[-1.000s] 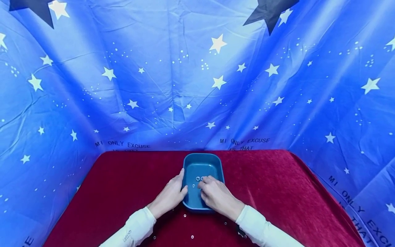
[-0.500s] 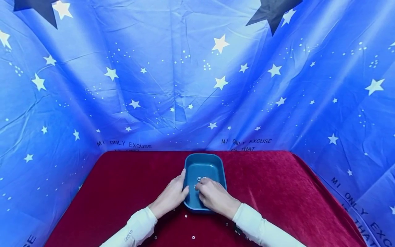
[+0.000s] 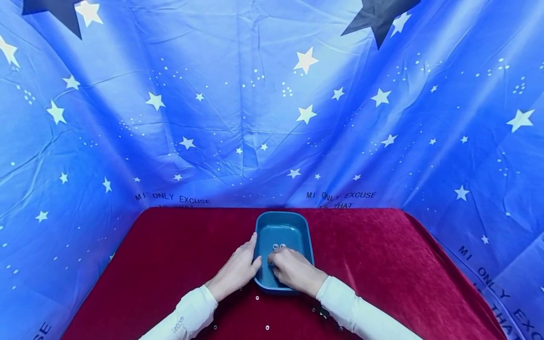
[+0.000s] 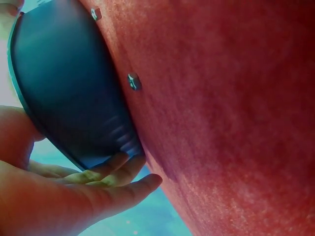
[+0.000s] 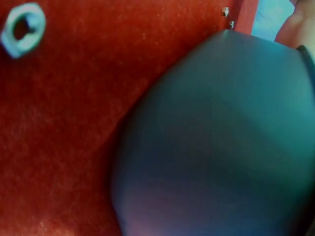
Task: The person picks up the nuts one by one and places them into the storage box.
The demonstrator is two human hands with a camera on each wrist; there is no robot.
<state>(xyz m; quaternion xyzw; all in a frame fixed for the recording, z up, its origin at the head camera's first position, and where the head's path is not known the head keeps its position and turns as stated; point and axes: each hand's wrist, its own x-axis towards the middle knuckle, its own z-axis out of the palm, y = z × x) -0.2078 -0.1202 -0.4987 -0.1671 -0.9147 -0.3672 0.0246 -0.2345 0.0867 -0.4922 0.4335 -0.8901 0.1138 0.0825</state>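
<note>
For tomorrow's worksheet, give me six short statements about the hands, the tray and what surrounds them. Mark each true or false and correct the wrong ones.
1. The left hand holds the tray by its side. True.
2. The person's arms are bare. False: white sleeves cover them.
3. Two small rings show in the tray near the right hand. True.
4. The right hand lies flat beside the tray. False: its fingers are curled over the tray's inside.
5. In the right wrist view, a nut lies on the red cloth. True.
6. The background is plain green. False: it is a blue, starry backdrop.
</note>
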